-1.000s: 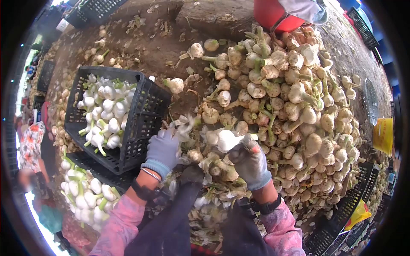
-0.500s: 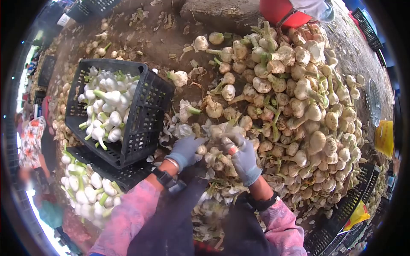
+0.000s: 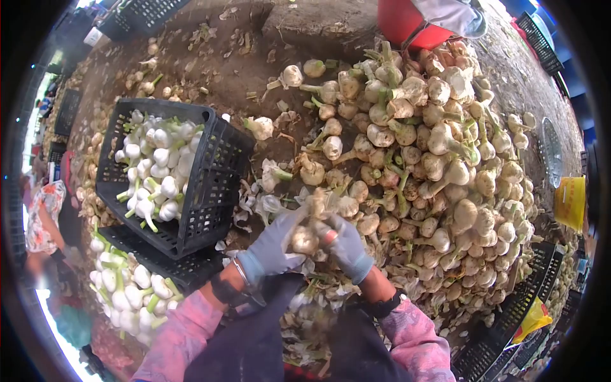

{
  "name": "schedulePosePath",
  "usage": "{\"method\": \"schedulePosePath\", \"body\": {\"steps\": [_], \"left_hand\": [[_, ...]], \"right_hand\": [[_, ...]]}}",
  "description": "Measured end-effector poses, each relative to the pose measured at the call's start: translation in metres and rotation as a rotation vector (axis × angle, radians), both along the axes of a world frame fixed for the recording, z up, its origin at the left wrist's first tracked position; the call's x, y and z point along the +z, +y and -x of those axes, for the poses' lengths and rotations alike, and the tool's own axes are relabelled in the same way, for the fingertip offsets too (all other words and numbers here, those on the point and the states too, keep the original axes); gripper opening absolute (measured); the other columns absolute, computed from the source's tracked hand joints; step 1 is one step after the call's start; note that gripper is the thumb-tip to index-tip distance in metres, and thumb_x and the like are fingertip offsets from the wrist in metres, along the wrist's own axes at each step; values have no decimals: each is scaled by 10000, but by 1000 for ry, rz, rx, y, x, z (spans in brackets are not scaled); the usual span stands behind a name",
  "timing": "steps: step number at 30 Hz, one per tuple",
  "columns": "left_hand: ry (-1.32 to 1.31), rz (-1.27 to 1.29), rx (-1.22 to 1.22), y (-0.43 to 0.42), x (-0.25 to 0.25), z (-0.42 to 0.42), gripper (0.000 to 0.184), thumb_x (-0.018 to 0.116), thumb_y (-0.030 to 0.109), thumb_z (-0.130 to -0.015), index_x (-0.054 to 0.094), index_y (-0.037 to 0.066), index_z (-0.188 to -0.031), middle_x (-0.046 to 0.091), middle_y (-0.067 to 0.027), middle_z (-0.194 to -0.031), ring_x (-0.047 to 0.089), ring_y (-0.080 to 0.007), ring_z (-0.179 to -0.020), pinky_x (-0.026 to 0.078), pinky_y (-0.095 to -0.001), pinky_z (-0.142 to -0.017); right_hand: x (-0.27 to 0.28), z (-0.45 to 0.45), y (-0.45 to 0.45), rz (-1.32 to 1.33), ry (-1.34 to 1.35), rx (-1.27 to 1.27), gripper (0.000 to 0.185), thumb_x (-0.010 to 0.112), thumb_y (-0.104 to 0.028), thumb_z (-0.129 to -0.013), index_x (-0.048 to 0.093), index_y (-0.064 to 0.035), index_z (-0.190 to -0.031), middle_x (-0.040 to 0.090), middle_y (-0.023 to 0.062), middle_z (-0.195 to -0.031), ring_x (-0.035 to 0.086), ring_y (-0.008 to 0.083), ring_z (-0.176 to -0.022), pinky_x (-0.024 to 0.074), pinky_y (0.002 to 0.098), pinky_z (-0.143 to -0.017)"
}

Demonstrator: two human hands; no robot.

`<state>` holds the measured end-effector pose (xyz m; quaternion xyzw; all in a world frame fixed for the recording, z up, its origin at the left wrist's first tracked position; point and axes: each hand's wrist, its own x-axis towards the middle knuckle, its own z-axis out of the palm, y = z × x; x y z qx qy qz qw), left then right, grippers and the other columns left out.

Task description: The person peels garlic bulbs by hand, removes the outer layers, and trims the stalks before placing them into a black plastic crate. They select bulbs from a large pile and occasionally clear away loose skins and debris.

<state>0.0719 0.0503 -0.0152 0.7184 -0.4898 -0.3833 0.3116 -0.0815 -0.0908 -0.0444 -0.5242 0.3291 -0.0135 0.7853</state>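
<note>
- Gripped in the curled fingers of the gloved left hand (image 3: 270, 245), one garlic bulb (image 3: 304, 241) sits low between the two hands, above the wearer's lap
- Right hand (image 3: 349, 247), gloved too, comes close in from the other side, fingers bent toward the bulb; blur hides whether they are closed on it, so I cannot tell
- A red-orange band (image 3: 329, 237) shows on one right-hand finger
- Papery skins (image 3: 305, 318) and trimmings lie on the ground between the wearer's legs
- To the right spreads a big heap of garlic (image 3: 445, 153), earth-stained, many bulbs with stems on
- Just beyond the hands lies a bulb with a short green stem (image 3: 273, 175), and farther off a loose bulb (image 3: 259, 127) near the crate corner
- On the left stands a tilted black crate (image 3: 219, 169) holding clean white bulbs (image 3: 162, 159)
- Nearer the wearer, more white bulbs (image 3: 130, 286) are piled beside a second black crate (image 3: 159, 260)
- At the top, a red bucket (image 3: 401, 25) stands behind the heap; at the right edge, a yellow container (image 3: 569, 202)
- Another person (image 3: 46, 210) in a flowered garment is at the far left
</note>
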Motion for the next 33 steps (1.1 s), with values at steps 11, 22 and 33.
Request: {"method": "schedulePosePath", "body": {"steps": [11, 22, 33], "left_hand": [[-367, 57, 385, -6, -76, -23, 926, 761, 378, -772, 295, 8, -1480, 370, -229, -1466, 360, -390, -1356, 307, -439, -1130], [523, 265, 348, -33, -26, 6, 919, 672, 376, -923, 93, 54, -1560, 293, -129, -1519, 346, -238, -1372, 353, -360, -1098], [-110, 298, 190, -33, 3, 19, 749, 791, 159, -760, 422, 37, -1401, 486, -207, -1363, 503, -382, -1234, 417, -426, -1040]], "right_hand": [[-70, -101, -98, 1675, 305, 336, 542, 604, -67, -830, 514, -226, -1340, 500, 150, -1344, 599, 365, -1043, 524, 447, -837], [3, -29, -14, 275, -162, -115, 600, 560, -327, -945, 405, 28, -1403, 518, 208, -1354, 519, 297, -1249, 442, 404, -1015], [34, -22, -7, 118, -138, -241, 260, 653, -177, -945, 633, 7, -1129, 651, 34, -1012, 560, 114, -923, 458, 282, -855]]}}
